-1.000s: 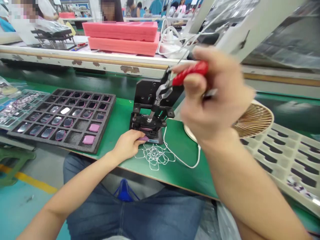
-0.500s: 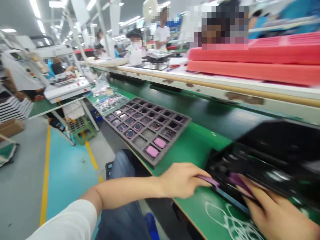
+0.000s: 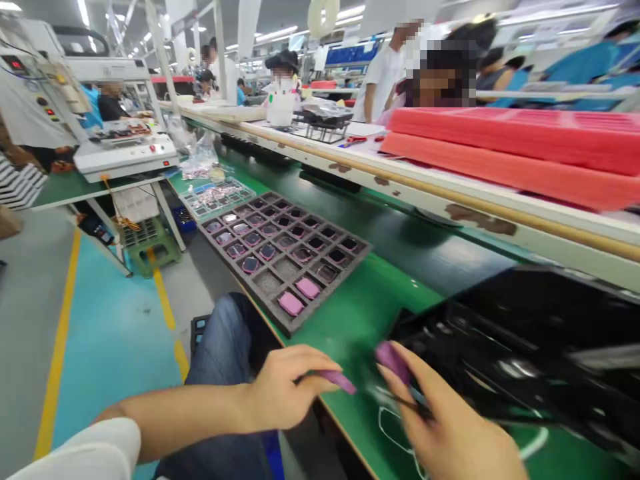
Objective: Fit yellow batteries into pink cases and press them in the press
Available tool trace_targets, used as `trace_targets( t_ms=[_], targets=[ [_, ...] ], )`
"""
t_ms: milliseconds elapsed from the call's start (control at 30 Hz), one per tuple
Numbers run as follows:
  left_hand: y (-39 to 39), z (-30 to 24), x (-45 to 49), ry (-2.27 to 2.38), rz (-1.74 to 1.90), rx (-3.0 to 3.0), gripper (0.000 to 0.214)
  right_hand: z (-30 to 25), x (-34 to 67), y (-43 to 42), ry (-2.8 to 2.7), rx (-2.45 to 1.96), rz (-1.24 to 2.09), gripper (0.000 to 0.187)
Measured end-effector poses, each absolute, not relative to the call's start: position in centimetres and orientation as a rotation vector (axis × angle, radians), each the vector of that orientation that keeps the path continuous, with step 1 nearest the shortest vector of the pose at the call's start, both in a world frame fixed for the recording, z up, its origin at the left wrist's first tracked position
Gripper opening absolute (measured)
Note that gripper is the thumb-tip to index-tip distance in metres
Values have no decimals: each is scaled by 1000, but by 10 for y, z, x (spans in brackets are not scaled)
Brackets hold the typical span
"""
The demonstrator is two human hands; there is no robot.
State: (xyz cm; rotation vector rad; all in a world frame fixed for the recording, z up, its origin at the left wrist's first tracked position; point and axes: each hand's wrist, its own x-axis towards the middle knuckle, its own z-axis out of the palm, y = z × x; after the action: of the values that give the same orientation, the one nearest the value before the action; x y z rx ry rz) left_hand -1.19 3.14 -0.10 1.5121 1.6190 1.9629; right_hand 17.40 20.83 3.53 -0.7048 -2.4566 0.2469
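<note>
Left hand is pinching a slim pink piece, right hand is gripping a second pink piece above the green counter, beside a black hand press; seemingly handling them apart, and that's calling for steady fingertips.

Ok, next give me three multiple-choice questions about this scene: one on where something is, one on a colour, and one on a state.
1. Where does the dark foam tray lie?
A. On the floor
B. On the green workbench
C. On the coral foam pads

2. What colour is the piece in the left hand?
A. Pink
B. Yellow
C. White

3. What is the right hand doing?
A. Lying flat on the tray
B. Hanging open with nothing in it
C. Pinching a pink piece

Answers:
1. B, the tray sits on the green surface.
2. A, pink shows beyond the fingertips.
3. C, its fingers close on the piece.
</note>
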Motion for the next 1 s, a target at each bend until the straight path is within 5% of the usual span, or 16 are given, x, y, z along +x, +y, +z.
trace_targets(
  t_ms=[267,400,633,1000],
  targets=[
    [-12,-1,-14,1770,1947,1484,28,78,-40,195,-2709,-607,428,27],
    [-25,7,-22,1797,1910,1569,31,72,-69,199,-2777,-555,393,21],
    [20,28,-37,1850,1759,1925,25,110,16,194,-2554,-655,270,21],
    [173,26,10,1509,1122,2490,31,226,196,229,-1500,-790,-467,27]
  ],
)
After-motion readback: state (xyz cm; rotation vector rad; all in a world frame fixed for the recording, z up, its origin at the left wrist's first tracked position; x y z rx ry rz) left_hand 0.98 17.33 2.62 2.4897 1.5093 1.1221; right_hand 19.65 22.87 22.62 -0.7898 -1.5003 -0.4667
